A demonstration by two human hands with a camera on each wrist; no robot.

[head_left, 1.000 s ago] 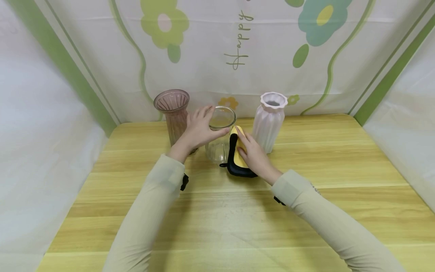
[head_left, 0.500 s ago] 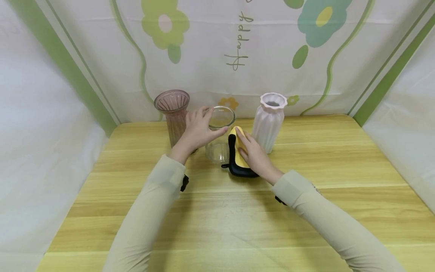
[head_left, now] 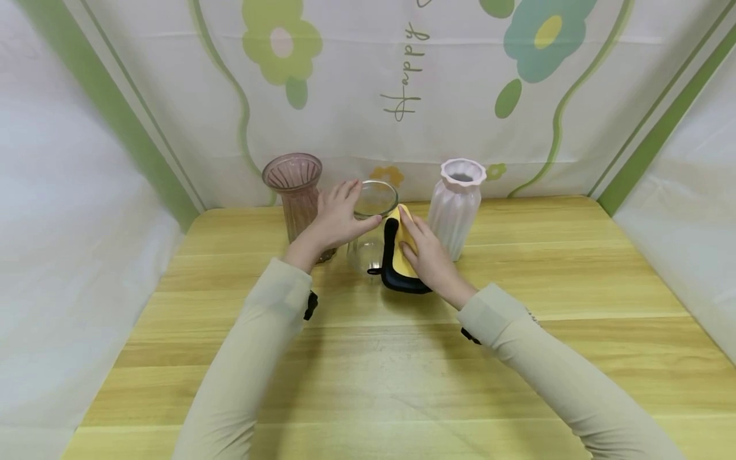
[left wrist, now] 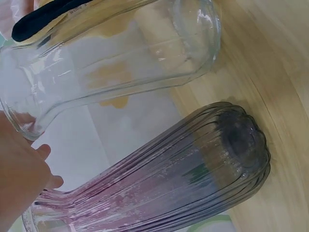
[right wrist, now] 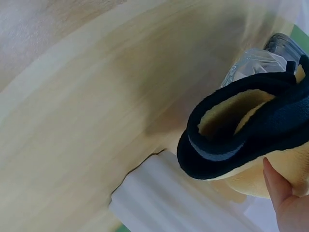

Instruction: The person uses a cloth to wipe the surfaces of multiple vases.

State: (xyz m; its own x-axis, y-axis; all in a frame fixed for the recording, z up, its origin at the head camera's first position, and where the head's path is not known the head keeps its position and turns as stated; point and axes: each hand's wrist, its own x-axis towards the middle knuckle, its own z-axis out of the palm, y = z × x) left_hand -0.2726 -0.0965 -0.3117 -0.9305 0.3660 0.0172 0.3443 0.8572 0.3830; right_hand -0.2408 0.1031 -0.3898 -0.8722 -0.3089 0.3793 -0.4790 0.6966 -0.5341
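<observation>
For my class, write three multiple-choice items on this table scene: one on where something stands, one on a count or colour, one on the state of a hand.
1. Where does the clear glass vase stand?
A. between the pink glass vase and the white ribbed vase
B. at the table's near edge
C. right of the white ribbed vase

2. How many vases are on the table?
A. two
B. three
C. five

3. What is the right hand doing?
A. lying flat on bare wood
B. gripping the white vase's neck
C. pressing a yellow cloth with black edging to the clear vase's side

Key: 1 A, the head view shows it in the middle of the back row. 2 B, pink, clear and white. 3 C, the cloth lies under its fingers while the left hand grips the rim.
</observation>
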